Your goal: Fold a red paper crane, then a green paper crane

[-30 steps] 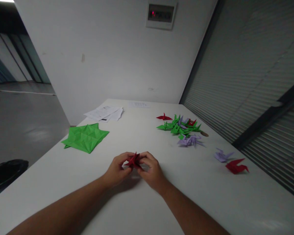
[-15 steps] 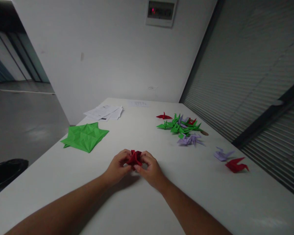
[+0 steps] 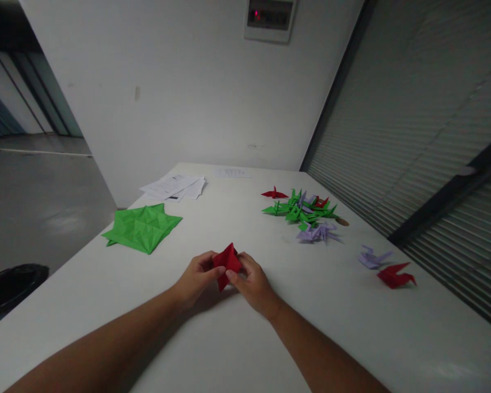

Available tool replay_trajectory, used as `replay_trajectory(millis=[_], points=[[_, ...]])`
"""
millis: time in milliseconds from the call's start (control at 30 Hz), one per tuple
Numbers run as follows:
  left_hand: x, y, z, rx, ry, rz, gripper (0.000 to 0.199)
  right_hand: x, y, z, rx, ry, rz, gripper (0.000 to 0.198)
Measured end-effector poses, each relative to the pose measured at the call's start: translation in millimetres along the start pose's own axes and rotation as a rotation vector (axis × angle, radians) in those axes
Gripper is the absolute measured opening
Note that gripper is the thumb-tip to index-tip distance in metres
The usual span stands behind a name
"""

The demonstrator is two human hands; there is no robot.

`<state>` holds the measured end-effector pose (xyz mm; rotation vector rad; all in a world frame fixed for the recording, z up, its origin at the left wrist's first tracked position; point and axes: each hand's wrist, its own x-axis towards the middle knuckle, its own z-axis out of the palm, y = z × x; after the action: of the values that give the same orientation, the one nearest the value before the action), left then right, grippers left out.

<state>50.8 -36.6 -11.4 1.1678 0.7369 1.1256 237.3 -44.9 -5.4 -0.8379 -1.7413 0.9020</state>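
A piece of red origami paper [image 3: 229, 258], partly folded with pointed corners, is held between both hands above the near middle of the table. My left hand [image 3: 197, 277] grips its left side, thumb on the front face. On the right side, my right hand [image 3: 251, 281] pinches it, with its thumb close to the left one. Some fingers are hidden behind the paper. To the right lie a red paper crane [image 3: 395, 276] and a purple paper crane [image 3: 373, 257].
A heap of green, purple and red paper cranes [image 3: 300, 210] lies at the back right. Creased green paper sheets [image 3: 147, 228] lie at left, printed papers [image 3: 174, 187] behind them. A black-lined bin [image 3: 14, 289] stands beside the white table [image 3: 294, 349]; blinds [image 3: 442, 109] run along the right.
The red paper has turned and been opened out: a flat, pointed face now shows where a compact, bunched shape was. Both thumbs have moved onto its front. The other things stay put.
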Motion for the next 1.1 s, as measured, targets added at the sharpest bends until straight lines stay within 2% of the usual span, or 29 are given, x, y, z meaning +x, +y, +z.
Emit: replay_trajectory(millis=[300,600,800,1100], points=[[2,-3,0,-0.075,0.034,-0.059,0.030,2,6,-1,0.053,0.004,0.086,0.021],[0,2,4,-0.038,-0.002,-0.069,0.032,3,6,0,0.279,0.055,0.166,0.027],[-2,4,6,-0.108,0.053,-0.104,0.032,3,5,1,0.285,0.070,0.275,0.030],[0,7,7,-0.163,0.091,-0.107,0.031,2,7,1,0.218,0.004,0.274,0.028]])
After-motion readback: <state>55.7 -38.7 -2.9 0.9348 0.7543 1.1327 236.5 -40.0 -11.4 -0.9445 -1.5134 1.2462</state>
